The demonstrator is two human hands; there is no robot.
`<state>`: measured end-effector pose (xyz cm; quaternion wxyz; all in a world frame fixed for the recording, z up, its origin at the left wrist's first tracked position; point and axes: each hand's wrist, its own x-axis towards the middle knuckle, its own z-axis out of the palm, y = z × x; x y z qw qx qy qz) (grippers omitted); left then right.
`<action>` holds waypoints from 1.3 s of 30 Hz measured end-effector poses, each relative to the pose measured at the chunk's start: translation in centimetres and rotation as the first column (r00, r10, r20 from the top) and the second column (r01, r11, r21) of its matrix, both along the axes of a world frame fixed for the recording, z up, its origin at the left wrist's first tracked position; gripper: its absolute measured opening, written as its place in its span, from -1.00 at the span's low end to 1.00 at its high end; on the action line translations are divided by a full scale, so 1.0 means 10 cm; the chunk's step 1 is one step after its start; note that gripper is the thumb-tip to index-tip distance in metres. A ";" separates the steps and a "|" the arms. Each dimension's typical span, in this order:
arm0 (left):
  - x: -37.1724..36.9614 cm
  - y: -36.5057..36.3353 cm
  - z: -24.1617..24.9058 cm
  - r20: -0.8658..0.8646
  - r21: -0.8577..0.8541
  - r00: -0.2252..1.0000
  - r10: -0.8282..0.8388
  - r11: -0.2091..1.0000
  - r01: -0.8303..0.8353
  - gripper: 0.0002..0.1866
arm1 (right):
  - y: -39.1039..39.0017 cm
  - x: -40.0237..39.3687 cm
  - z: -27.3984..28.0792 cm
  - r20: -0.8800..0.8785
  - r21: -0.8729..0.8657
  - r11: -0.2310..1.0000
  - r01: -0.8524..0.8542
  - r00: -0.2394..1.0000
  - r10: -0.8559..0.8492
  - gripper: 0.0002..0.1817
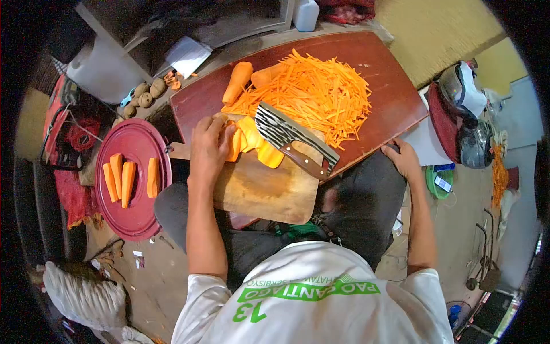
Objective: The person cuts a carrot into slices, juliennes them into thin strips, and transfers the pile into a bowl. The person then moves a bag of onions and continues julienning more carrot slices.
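My left hand (208,140) is curled against thick carrot slices (250,136) at the top of a wooden cutting board (266,192). Some of its fingertips are hidden by the slices. A cleaver (286,129) with a black-and-white striped blade and brown handle lies slanted beside the slices, out of my hands. Beyond it, a large heap of carrot strips (321,92) covers part of the red tabletop (395,94). A peeled whole carrot (237,83) lies left of the heap. My right hand (403,160) grips the tabletop's near right edge, its fingers partly hidden.
Several peeled carrots (128,183) rest on a round red lid (134,225) at the left. Brown round vegetables (150,94) and a white container (106,71) are behind it. A green basket (439,182) and plastic-covered items (467,109) stand at the right.
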<state>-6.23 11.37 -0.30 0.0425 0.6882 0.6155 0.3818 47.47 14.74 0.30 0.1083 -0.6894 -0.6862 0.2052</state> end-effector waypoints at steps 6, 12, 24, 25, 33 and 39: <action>0.04 -0.01 0.02 -0.122 0.015 0.993 0.008 1.000 -0.006 -0.79 | 0.09 0.15 -0.01 -0.176 -0.085 0.996 -0.021 0.984 0.006 -0.44; 0.00 0.04 -0.07 -0.132 0.054 0.991 -0.036 0.998 0.043 -0.84 | 0.13 0.22 0.04 -0.144 -0.195 0.980 -0.046 0.989 0.018 -0.46; 0.02 0.01 -0.06 -0.203 -0.007 0.979 -0.016 1.000 0.015 -0.80 | 0.23 0.15 0.06 -0.246 -0.216 0.956 -0.197 0.959 0.141 -0.42; 0.02 0.01 -0.05 -0.207 -0.008 0.978 -0.009 1.000 0.008 -0.80 | 0.24 0.15 0.07 -0.273 -0.230 0.952 -0.204 0.952 0.138 -0.42; 0.01 0.04 -0.08 -0.233 0.020 0.972 -0.013 1.000 0.018 -0.81 | 0.28 0.23 -0.07 -0.330 -0.269 0.957 -0.107 0.944 0.013 -0.43; 0.03 0.04 -0.12 -0.264 0.058 0.964 0.012 0.998 0.004 -0.82 | 0.23 0.18 0.01 -0.356 -0.247 0.964 -0.098 0.934 0.004 -0.39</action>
